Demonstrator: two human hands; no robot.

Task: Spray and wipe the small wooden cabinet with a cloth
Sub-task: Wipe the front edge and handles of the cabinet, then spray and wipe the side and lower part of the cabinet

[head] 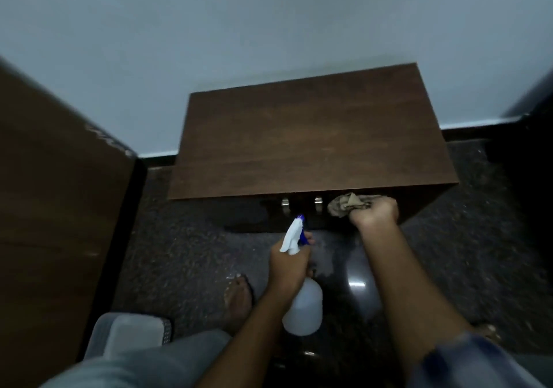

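Observation:
The small dark wooden cabinet [311, 136] stands against the pale wall, seen from above, with two metal handles [300, 203] on its front. My right hand [375, 212] grips a crumpled tan cloth [348, 203] and presses it against the top of the cabinet's front, right of the handles. My left hand [288, 263] holds a white spray bottle [302, 300] by its neck, below the front edge. Its white and blue nozzle [294, 233] points up toward the handles.
A large brown wooden panel [59, 208] rises on the left. The floor [179, 253] is dark speckled stone. My bare foot [238, 296] stands near the bottle. A grey mat [131, 333] lies at the lower left. Something dark stands at the right edge.

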